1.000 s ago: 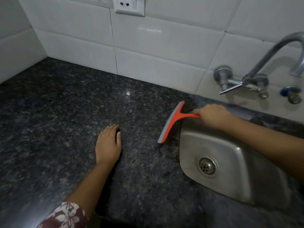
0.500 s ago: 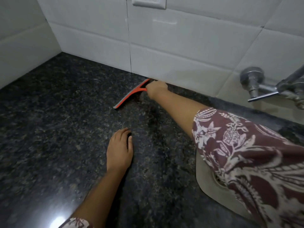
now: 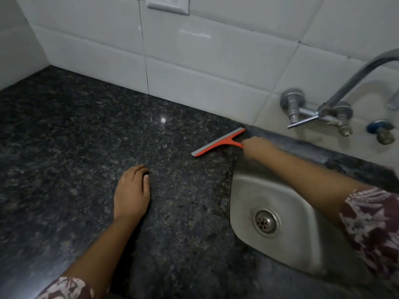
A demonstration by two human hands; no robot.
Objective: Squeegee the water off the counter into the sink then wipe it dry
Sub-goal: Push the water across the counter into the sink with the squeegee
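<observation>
An orange squeegee (image 3: pixel 218 143) with a grey blade rests its edge on the dark speckled granite counter (image 3: pixel 75 137), close to the back wall and just left of the steel sink (image 3: pixel 302 234). My right hand (image 3: pixel 257 147) is closed around its handle, above the sink's far left corner. My left hand (image 3: pixel 131 190) lies flat on the counter, palm down with fingers together, nearer to me and left of the squeegee, holding nothing. The sink's drain (image 3: pixel 266 221) is visible below my right forearm.
A white tiled wall (image 3: pixel 194 61) runs behind the counter and meets a side wall at the far left. A metal tap (image 3: pixel 323 108) with valves juts from the wall above the sink. A white socket plate (image 3: pixel 167 4) sits high on the tiles.
From a reach far left along the back wall, my right hand has drawn the squeegee rightward to the sink's corner. My left hand has stayed flat in place.
</observation>
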